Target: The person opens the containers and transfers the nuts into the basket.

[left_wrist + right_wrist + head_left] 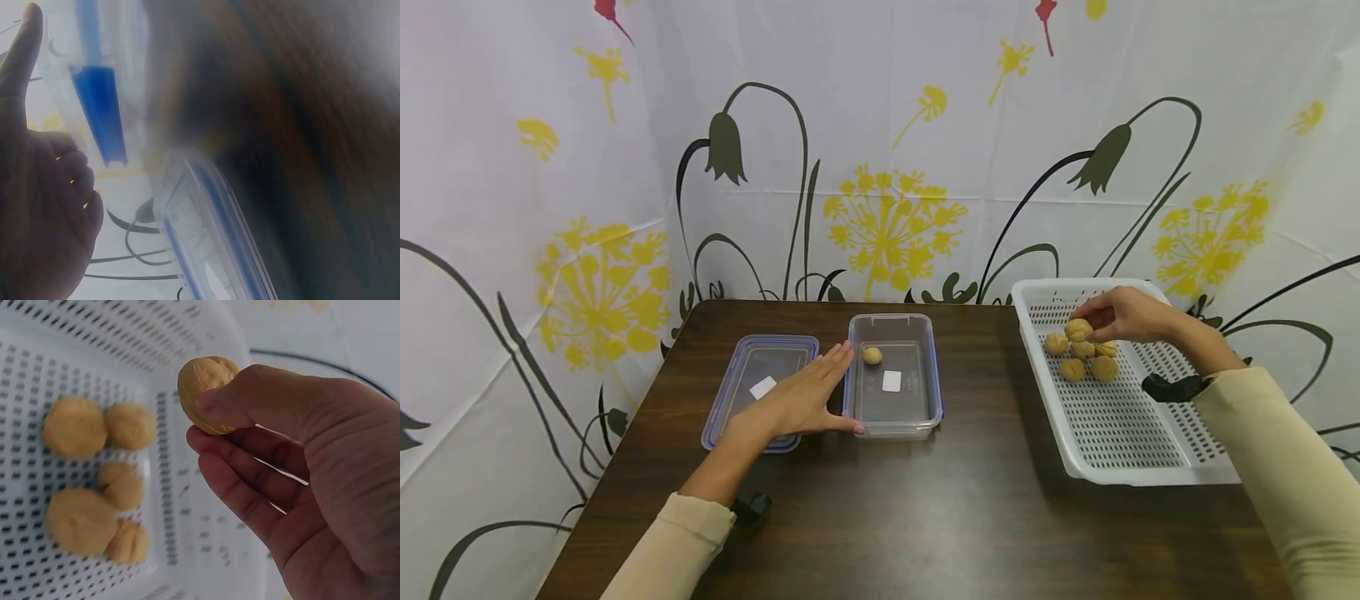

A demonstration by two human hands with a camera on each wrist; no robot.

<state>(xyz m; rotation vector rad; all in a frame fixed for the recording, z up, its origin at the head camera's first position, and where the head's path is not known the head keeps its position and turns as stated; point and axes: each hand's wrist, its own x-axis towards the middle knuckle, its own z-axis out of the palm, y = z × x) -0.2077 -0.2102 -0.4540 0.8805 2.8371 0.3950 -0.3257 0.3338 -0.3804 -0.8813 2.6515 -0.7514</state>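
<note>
My right hand (1123, 315) pinches a walnut (207, 394) between thumb and fingers, above the white perforated basket (1052, 417). Several more walnuts (81, 522) lie in a loose group on the basket floor beneath it. At the left, my left hand (801, 396) rests with straight fingers and spread thumb along the near left side of a clear plastic container (898, 408). One walnut (872, 356) sits inside that container, near its left wall, beside a white label. A blue side flap (103, 115) of the container shows close to the fingers in the left wrist view.
A clear lid with a blue rim (718, 417) lies on the dark wooden table (880, 517), left of the container and partly behind my left forearm. A white curtain with printed flowers (887, 125) hangs just behind the table. The basket's tall rim (1041, 375) surrounds the walnuts.
</note>
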